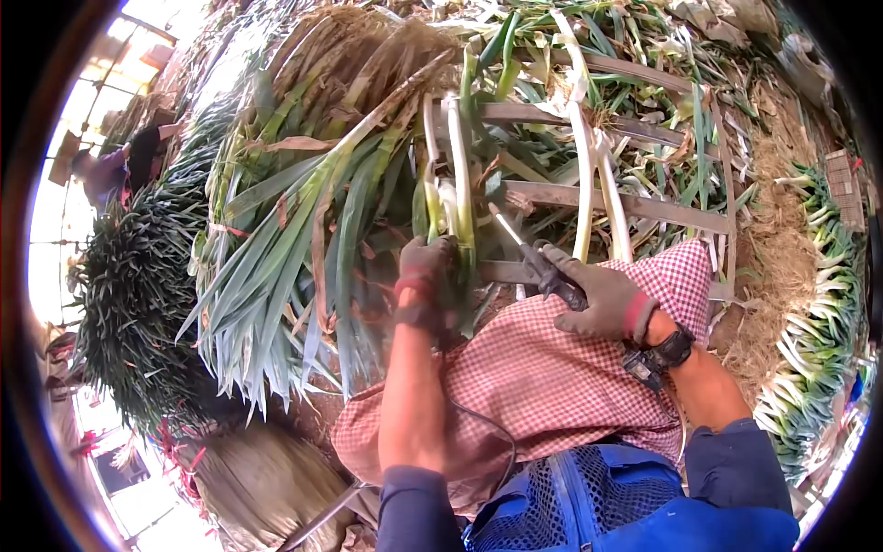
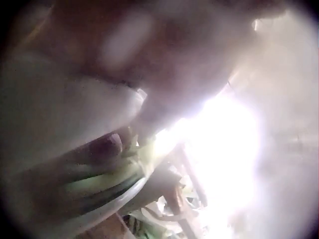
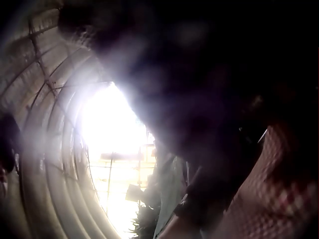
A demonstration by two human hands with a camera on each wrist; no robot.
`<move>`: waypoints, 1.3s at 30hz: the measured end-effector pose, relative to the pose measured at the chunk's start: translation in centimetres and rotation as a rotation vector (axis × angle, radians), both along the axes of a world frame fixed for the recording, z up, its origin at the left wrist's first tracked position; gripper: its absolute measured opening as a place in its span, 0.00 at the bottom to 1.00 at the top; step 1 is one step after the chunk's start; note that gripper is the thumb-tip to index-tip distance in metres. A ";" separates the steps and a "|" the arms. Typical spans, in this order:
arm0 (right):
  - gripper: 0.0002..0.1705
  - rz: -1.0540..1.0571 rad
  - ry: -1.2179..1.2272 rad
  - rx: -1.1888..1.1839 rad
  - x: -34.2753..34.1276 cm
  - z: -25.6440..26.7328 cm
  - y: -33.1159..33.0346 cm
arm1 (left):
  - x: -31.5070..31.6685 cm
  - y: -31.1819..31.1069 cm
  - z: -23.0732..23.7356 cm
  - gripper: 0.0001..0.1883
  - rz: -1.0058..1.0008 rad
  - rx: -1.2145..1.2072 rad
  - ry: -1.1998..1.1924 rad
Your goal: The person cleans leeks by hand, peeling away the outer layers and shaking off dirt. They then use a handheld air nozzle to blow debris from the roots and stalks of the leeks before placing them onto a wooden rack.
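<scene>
A worker's gloved left hand (image 1: pixel 425 267) curled its fingers around white-and-green leek stalks (image 1: pixel 448 207) above a red-and-white checked cloth (image 1: pixel 543 368), while the right hand (image 1: pixel 602 299) gripped a black-handled tool (image 1: pixel 556 280) with a slim, pale shaft just beside them. Only the head view showed both hands and the tool; the left wrist view caught blurred, glossy stalks, and the right wrist view a glaring, gridded opening (image 3: pixel 117 169). Flat, rigid slats (image 1: pixel 635 207) crossed behind, near long, ribbon-like leaves (image 1: pixel 340 230) and coarse, straw-coloured litter (image 1: pixel 782 248).
</scene>
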State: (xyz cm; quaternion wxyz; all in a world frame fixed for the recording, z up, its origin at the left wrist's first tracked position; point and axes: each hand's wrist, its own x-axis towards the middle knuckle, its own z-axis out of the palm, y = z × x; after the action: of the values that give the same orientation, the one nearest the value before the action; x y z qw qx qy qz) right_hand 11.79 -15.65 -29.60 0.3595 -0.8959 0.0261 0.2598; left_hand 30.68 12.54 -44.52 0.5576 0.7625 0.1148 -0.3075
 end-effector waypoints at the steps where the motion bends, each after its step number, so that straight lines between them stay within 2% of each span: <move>1: 0.62 -0.052 -0.035 -0.019 -0.1 -0.3 0.0 | -0.1 -0.2 1.2 0.18 -0.071 0.228 -0.138; 2: 0.62 -0.105 -0.068 -0.037 -0.3 -0.8 -0.1 | -0.2 -0.4 2.3 0.15 -0.143 0.457 -0.274; 3: 0.62 -0.140 -0.120 -0.026 -0.4 -1.2 -0.3 | -0.3 -0.4 3.3 0.18 -0.232 0.756 -0.387; 4: 0.62 -0.144 -0.120 -0.023 0.0 -0.8 -0.3 | -0.5 -0.5 3.7 0.18 -0.237 0.758 -0.388; 6: 0.62 -0.088 0.079 -0.068 0.8 0.6 0.1 | -1.2 -0.6 4.3 0.23 -0.037 1.114 -1.184; 7: 0.62 -0.072 0.040 -0.070 0.6 0.0 0.2 | -1.6 -0.8 5.7 0.25 -0.077 1.009 -1.075; 8: 0.62 -0.071 0.040 -0.067 0.9 -0.4 0.1 | -1.7 -1.4 5.9 0.25 -0.078 1.013 -1.073; 10: 0.62 -0.085 -0.059 0.052 1.5 -1.4 -0.1 | -1.8 -2.8 5.6 0.22 -0.366 0.752 -0.470; 12: 0.62 -0.007 -0.105 0.095 1.9 -1.9 0.4 | -1.7 -3.0 4.1 0.22 -0.349 0.754 -0.508; 14: 0.63 0.068 0.049 -0.009 2.7 -0.4 1.4 | -1.4 -3.7 5.1 0.24 -0.445 0.873 -0.523; 15: 0.62 0.036 0.060 -0.066 2.6 -1.3 1.5 | -1.6 -3.9 5.7 0.25 -0.449 0.864 -0.498; 16: 0.62 0.036 0.060 -0.064 2.9 -0.8 1.5 | -2.2 -3.8 5.6 0.25 -0.449 0.866 -0.497; 18: 0.61 0.071 0.265 -0.009 3.8 0.4 1.5 | -3.8 -3.5 5.4 0.29 -0.398 0.967 -0.493; 19: 0.59 0.084 -0.099 0.092 1.8 -3.0 1.8 | -4.2 -3.1 4.3 0.31 -0.378 0.977 -0.477; 22: 0.59 0.114 -0.101 0.035 2.2 -4.4 3.6 | -4.7 -3.3 4.8 0.30 -0.289 0.959 -0.462; 23: 0.60 0.058 -0.020 0.038 3.2 -2.7 3.6 | -4.6 -3.0 4.6 0.24 -0.290 0.924 -0.563; 26: 0.63 0.000 0.002 0.029 4.5 -1.5 3.6 | -3.5 -2.8 5.7 0.24 -0.301 0.852 -0.451; 30: 0.66 -0.009 0.153 -0.033 5.0 0.2 2.4 | -2.7 -2.4 7.5 0.30 -0.209 0.612 -0.326; 31: 0.67 -0.046 0.136 -0.096 5.0 0.1 1.8 | -1.9 -2.0 6.6 0.35 -0.226 0.592 -0.311; 32: 0.67 -0.043 0.137 -0.095 4.5 -0.7 1.1 | -1.7 -2.3 7.2 0.35 -0.224 0.594 -0.309; 34: 0.64 -0.020 -0.075 0.083 3.4 -2.7 -0.1 | -1.7 -3.3 8.7 0.39 -0.169 0.407 -0.392; 35: 0.64 0.059 0.045 0.088 3.4 -0.6 0.1 | -1.7 -3.9 9.8 0.41 -0.154 0.363 -0.377; 38: 0.64 0.117 -0.070 0.102 1.5 -0.2 0.3 | -1.5 -5.3 10.9 0.41 -0.163 0.420 -0.453; 39: 0.63 0.042 0.066 0.041 1.5 0.2 -0.2 | -1.9 -5.5 11.5 0.40 -0.156 0.348 -0.311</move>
State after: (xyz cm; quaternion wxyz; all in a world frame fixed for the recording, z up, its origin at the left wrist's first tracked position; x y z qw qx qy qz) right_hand 13.32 -15.86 -29.37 0.3713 -0.8796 0.0137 0.2971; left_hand 28.81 7.08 -33.04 0.4035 0.8917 0.0197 -0.2042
